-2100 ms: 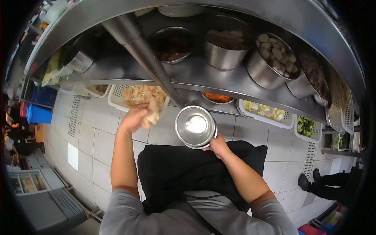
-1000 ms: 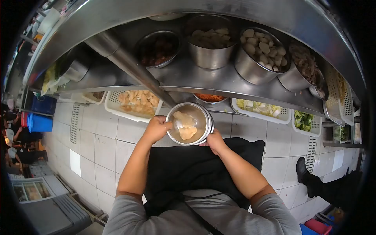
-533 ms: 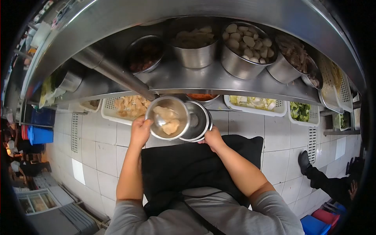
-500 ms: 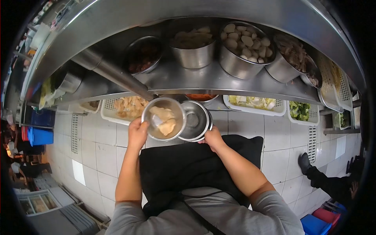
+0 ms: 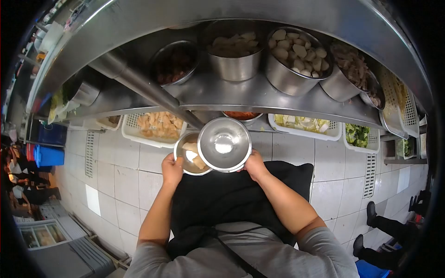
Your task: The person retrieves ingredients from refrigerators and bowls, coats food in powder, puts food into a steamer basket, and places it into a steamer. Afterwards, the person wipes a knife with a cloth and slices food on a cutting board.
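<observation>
My left hand (image 5: 172, 168) grips the rim of a metal bowl (image 5: 181, 143) that holds a few pale, light-yellow pieces (image 5: 190, 148) I cannot name. In my right hand (image 5: 255, 165) are stacked metal bowls (image 5: 224, 144); the top one is bare inside and shines in the light. The right-hand stack overlaps the left bowl and hides its right side. Both are held in front of my black apron (image 5: 222, 199), close to the shelf's edge.
A steel shelf (image 5: 222, 96) carries several metal pots, one with pale round slices (image 5: 299, 52). Below it stand white baskets with orange-pink pieces (image 5: 157, 125), cut cabbage (image 5: 301, 123) and green leaves (image 5: 357, 135). A slanted metal pole (image 5: 148, 88) crosses at left. A person's legs (image 5: 389, 227) show at right.
The stacked bowls in my right hand have risen and moved left, now partly over the left bowl. The left bowl has shifted slightly right and down. Another leg has come into view at right.
</observation>
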The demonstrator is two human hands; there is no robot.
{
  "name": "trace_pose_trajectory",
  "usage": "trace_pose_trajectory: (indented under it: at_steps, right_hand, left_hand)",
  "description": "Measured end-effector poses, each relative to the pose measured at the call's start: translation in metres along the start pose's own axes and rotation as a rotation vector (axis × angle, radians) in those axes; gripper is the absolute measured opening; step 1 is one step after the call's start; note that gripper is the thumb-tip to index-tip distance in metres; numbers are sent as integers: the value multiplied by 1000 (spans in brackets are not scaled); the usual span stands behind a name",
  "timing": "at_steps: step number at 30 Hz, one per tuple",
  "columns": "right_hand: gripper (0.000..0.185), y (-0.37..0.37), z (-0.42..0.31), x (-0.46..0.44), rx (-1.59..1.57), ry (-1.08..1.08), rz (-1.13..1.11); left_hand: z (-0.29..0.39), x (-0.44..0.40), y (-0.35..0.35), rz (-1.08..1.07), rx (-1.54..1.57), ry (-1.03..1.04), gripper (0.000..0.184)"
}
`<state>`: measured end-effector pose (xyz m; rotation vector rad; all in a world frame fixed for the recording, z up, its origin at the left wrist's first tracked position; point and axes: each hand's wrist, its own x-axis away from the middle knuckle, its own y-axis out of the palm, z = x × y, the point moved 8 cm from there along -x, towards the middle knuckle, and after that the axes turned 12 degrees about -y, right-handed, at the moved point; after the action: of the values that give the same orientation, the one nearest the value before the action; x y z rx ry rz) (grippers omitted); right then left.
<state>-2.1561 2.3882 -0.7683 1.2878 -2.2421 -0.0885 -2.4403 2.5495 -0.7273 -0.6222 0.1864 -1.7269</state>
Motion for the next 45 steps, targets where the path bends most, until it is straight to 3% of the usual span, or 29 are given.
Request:
trace_pose_trajectory:
  at_steps: [5, 7, 9, 13, 16, 22, 25, 27, 30, 32, 37, 41, 45]
  right_hand:
    - [21, 4, -7, 2, 18, -57, -32]
    - [22, -3, -11, 3, 19, -65, 63]
    - [23, -11, -16, 3, 51, -79, 102]
    - [24, -28, -3, -5, 98, -58, 159]
    - [24, -30, -1, -7, 182, -123, 151]
    - [26, 2, 16, -5, 316, -141, -87]
    - [31, 19, -18, 8, 462, -252, -137]
    - [33, 2, 18, -5, 300, -44, -44]
    - [35, -11, 21, -11, 330, -40, -3]
    - [40, -18, 23, -15, 361, -79, 23]
    - [42, -12, 14, -11, 230, -44, 17]
    - [41, 2, 17, -12, 282, -23, -78]
    - [41, 1, 18, -12, 270, -10, -83]
  left_hand:
    - [4, 2, 18, -55, -75, -27, 13]
    - [11, 4, 9, -46, -104, -13, 12]
    - [32, 9, -22, 131, -226, 132, 8]
    - [56, 10, -60, 181, -300, 79, 14]
    - [67, 11, -44, -107, -246, -60, 25]
    - [100, 6, 47, -367, -308, -113, 36]
    - [100, -1, 75, -403, -435, 56, 36]
    - [96, -3, 69, -278, -560, 47, 32]
    - [78, -6, 41, -169, -509, 226, 26]
    - [79, -2, 12, -109, -507, 226, 24]
    - [120, 16, -16, 26, -536, 188, 18]
    - [162, 42, 18, 3, -589, 317, 15]
    - [191, 69, 62, 90, -717, 727, 10]
